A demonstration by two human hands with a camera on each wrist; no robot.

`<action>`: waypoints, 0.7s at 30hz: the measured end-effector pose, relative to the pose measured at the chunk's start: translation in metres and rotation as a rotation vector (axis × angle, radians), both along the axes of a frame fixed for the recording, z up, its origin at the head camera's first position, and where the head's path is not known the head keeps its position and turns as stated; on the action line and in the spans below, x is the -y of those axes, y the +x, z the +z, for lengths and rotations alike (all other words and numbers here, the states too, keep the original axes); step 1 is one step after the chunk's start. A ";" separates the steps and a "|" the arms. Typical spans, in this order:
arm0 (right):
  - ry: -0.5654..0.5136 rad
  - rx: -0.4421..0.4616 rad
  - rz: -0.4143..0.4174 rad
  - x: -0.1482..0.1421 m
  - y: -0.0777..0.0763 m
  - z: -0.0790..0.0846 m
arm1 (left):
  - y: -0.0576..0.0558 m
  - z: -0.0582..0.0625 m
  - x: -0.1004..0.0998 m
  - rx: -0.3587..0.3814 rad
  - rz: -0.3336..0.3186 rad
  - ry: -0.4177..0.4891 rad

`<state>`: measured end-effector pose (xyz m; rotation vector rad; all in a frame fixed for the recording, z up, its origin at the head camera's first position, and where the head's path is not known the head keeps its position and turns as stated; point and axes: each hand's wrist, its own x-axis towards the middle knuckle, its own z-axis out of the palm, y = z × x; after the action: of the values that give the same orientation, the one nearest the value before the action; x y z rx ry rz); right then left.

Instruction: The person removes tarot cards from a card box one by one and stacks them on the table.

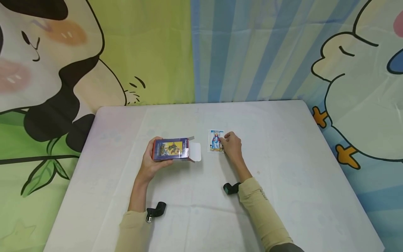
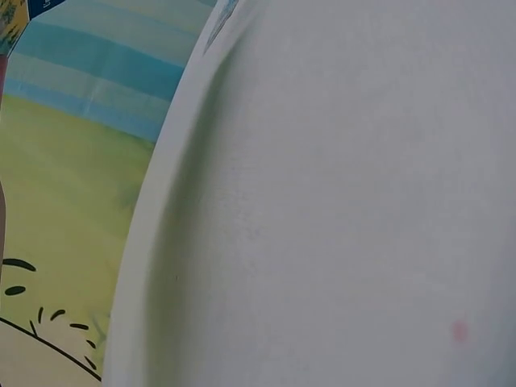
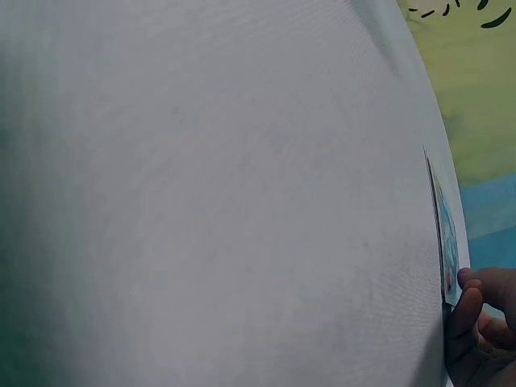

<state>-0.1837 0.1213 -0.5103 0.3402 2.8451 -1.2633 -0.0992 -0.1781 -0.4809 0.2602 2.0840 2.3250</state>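
Note:
My left hand (image 1: 149, 163) grips a blue tarot card box (image 1: 171, 149) by its left end, fingers over the far side and thumb along the near side. The box's white end flap (image 1: 196, 152) hangs open to the right. Just right of it lies a small stack of tarot cards (image 1: 215, 140), with a robed figure in blue and red on the top one. My right hand (image 1: 233, 145) pinches the stack's right edge between thumb and fingers. The right wrist view shows the cards (image 3: 446, 234) edge-on, fingertips at their near corner. Only a box corner (image 2: 11, 26) enters the left wrist view.
A white cloth covers the table (image 1: 283, 147). Behind it hangs a printed curtain (image 1: 252, 49) with cartoon animals. Each wrist carries a black camera mount, one on the left (image 1: 156, 210) and one on the right (image 1: 231, 188), both low over the cloth.

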 end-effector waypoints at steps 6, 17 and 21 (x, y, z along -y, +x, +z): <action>-0.002 -0.008 -0.013 0.001 0.001 0.000 | 0.000 0.000 -0.001 0.006 -0.001 0.001; 0.166 0.034 -0.025 0.023 0.006 -0.001 | 0.001 0.003 0.000 0.003 0.001 0.010; 0.269 0.055 -0.014 0.031 0.008 -0.002 | 0.002 0.004 0.000 0.003 0.005 0.003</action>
<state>-0.1758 0.0906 -0.5125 0.3918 2.9709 -0.8568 -0.0976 -0.1777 -0.4770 0.2515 2.0826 2.3294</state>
